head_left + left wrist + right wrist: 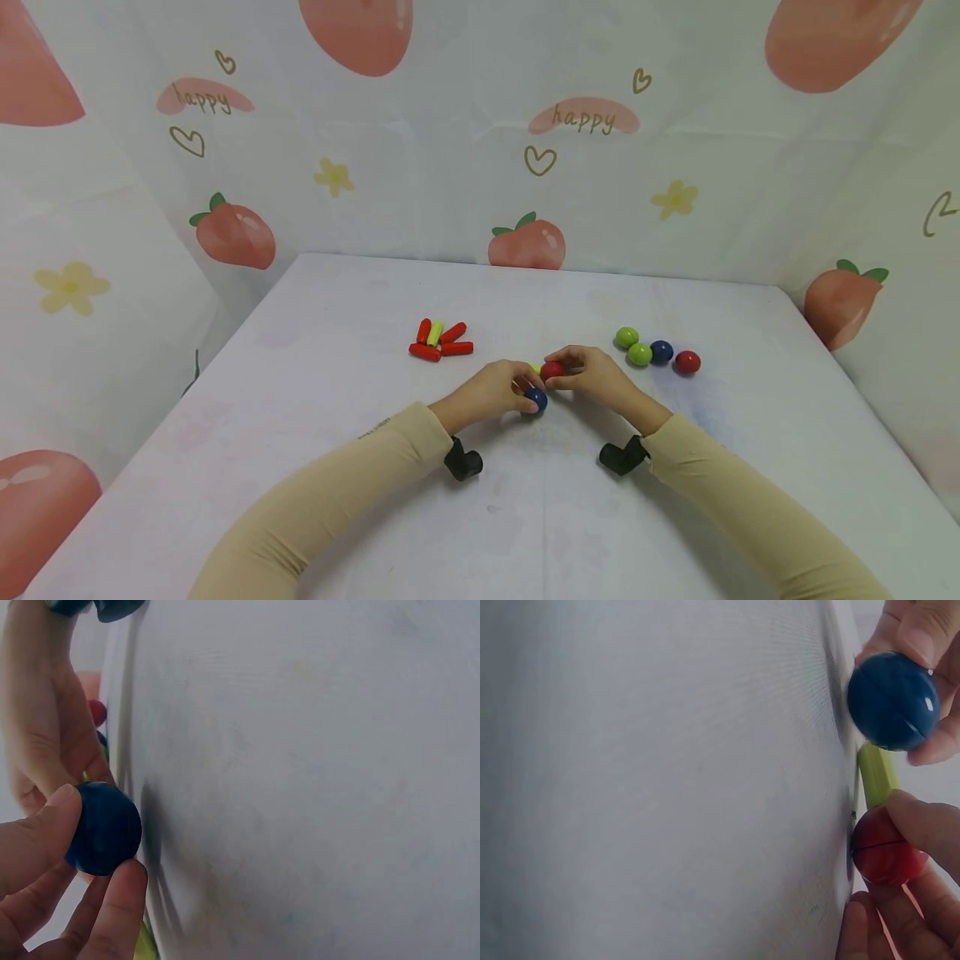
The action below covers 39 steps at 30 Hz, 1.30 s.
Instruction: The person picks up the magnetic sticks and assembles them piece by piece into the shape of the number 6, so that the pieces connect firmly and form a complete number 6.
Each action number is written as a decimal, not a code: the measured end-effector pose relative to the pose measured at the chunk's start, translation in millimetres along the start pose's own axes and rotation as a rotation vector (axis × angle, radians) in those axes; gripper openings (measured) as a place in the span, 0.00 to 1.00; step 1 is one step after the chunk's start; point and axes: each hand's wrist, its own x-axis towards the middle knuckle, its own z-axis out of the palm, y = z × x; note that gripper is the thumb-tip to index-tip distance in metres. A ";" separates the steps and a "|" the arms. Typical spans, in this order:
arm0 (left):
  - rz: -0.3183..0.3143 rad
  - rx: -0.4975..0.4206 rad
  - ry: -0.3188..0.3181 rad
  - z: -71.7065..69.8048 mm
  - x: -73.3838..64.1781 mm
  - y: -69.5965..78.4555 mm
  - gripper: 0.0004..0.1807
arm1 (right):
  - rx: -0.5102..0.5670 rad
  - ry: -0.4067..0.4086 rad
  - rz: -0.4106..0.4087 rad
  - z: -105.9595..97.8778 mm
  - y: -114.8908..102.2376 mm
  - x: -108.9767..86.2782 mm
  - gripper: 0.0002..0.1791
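Note:
My left hand (501,390) pinches a dark blue ball (105,829) between thumb and fingertips, close over the white table. Just to its right and a little farther back, my right hand (594,375) pinches a red ball (887,846) with thumb and fingers. A thin seam runs round the red ball. Beside the red ball, toward the left, lies a yellow-green stick (878,774), mostly hidden behind the hands in the head view. The blue ball (894,700) shows a small gap from the red one in the right wrist view.
Farther back on the left, several red sticks (457,348) lie grouped with one yellow-green stick (435,333). Right of the right hand sit two green balls (627,337), a blue ball (662,352) and a red ball (687,362). A printed cloth hangs behind the table (480,533).

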 end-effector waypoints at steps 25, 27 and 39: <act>-0.065 -0.086 0.265 -40.6 4.0 -20.5 0.19 | -0.006 0.007 0.044 0.3 2.6 2.1 0.24; -0.081 -0.076 0.275 -41.0 5.1 -22.9 0.19 | -0.008 0.007 0.046 0.5 2.9 2.2 0.24; -0.151 -0.063 0.263 -40.5 11.8 -32.1 0.20 | -0.006 0.000 0.062 0.4 4.7 3.8 0.25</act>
